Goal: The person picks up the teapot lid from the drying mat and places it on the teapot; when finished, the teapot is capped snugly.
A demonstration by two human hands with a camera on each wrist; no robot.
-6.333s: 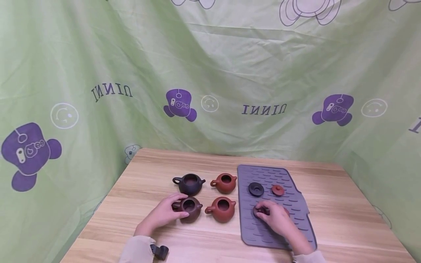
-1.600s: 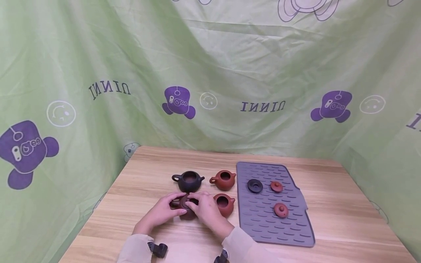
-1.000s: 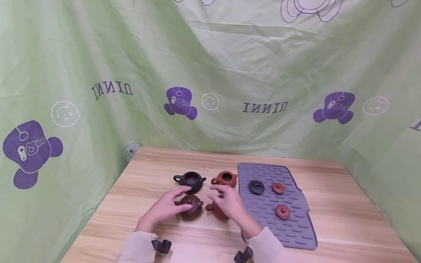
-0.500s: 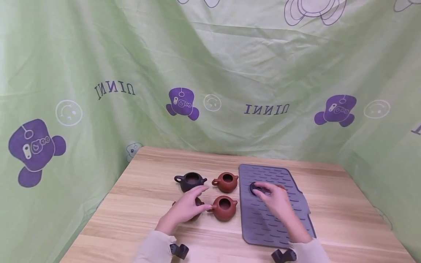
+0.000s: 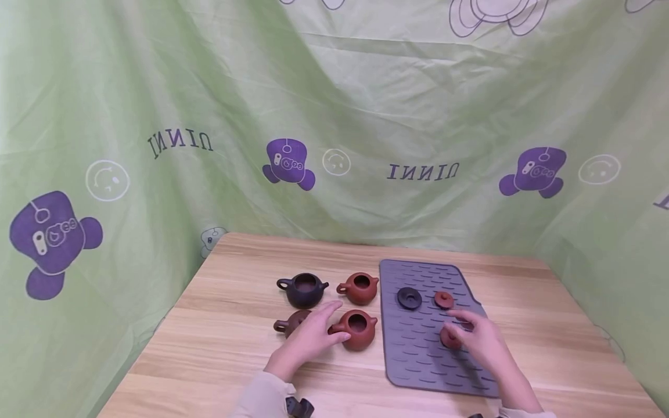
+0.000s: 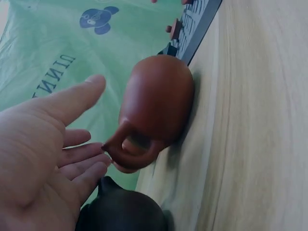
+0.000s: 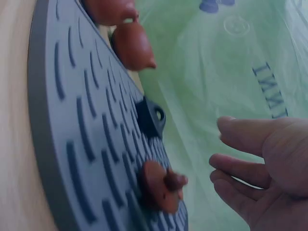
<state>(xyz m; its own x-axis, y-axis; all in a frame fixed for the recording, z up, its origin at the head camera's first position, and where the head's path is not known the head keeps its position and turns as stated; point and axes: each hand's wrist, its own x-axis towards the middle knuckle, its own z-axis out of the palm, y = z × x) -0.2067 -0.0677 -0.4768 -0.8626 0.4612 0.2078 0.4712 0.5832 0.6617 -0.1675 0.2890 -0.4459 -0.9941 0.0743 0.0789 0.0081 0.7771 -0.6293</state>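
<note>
My left hand (image 5: 308, 339) is spread with thumb and fingers apart, partly in front of a lidded dark brown teapot (image 5: 284, 327). Its fingertips are right at the handle of the front red teapot (image 6: 159, 96), which has no lid on. Over the grey ridged mat (image 5: 418, 363), my right hand (image 5: 486, 342) hovers with loosely bent fingers by the front red lid (image 5: 448, 339). The right wrist view has a gap between those fingers and a red knobbed lid (image 7: 161, 187). Nothing is in either hand.
Behind stand a black teapot (image 5: 307, 297) and a second red teapot (image 5: 364, 294), both lidless. A black lid (image 5: 409, 298) and another red lid (image 5: 443, 299) lie farther back on the mat. A green printed curtain (image 5: 334, 116) hangs around the wooden table (image 5: 209, 371).
The dark brown lid has gone from the mat onto the brown teapot. My left hand has shifted right to the front red teapot. My right hand has left the black lid for the front red lid.
</note>
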